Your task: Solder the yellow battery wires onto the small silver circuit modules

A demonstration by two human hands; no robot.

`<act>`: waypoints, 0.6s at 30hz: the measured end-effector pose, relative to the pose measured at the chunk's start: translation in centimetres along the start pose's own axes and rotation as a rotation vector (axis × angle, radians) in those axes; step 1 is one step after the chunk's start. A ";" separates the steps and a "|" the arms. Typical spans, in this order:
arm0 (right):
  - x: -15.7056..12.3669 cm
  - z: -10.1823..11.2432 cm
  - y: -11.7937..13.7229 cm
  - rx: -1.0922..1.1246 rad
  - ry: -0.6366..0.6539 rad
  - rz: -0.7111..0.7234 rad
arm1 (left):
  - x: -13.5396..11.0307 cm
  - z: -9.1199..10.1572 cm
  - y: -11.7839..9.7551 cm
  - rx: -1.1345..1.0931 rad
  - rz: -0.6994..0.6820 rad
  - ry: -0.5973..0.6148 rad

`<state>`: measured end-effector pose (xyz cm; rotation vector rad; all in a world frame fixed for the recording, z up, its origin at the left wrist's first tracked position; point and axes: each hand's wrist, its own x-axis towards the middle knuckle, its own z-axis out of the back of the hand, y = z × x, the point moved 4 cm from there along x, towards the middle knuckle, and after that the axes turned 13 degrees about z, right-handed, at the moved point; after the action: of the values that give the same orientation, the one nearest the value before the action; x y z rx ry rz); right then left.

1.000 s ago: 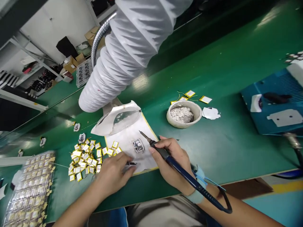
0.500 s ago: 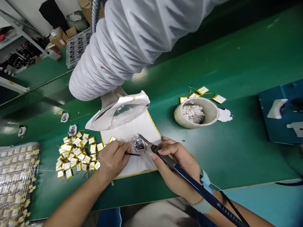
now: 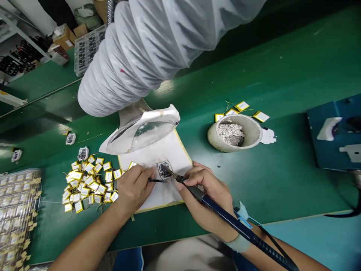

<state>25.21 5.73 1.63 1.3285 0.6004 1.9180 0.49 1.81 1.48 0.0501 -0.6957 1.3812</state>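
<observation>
My right hand (image 3: 204, 195) is shut on a dark blue soldering iron (image 3: 197, 195), and its tip touches a small electronic module (image 3: 164, 170). The module lies on a white paper sheet (image 3: 172, 154) with yellow-taped edges. My left hand (image 3: 134, 188) grips a thin black tool (image 3: 155, 180), whose end reaches the module's left side. To the left of that hand lies a heap of yellow-edged pouch batteries (image 3: 87, 180) with fine wires. Part of the module is hidden by the iron tip.
A plastic-wrapped magnifier lens (image 3: 143, 130) stands just beyond the sheet, under a white ribbed duct (image 3: 121, 64). A stone bowl of silvery scrap (image 3: 231, 133) sits to the right. A plastic tray of batteries (image 3: 17, 214) lies at far left, a blue mat (image 3: 335, 131) at right.
The iron tip has moved from beside the module onto it. My left hand has come closer to the module, and the view has shifted, with the table sliding left.
</observation>
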 end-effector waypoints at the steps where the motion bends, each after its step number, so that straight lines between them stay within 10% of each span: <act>1: 0.0 0.0 0.0 0.002 0.002 0.002 | 0.0 0.0 0.0 0.005 -0.003 0.000; 18: -0.3 -0.6 0.0 0.024 -0.009 0.028 | 0.5 0.2 -0.4 0.099 -0.134 -0.039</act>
<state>24.70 5.51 1.29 1.3664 0.6056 1.9316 0.80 2.09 2.08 0.1996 -0.6444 1.2882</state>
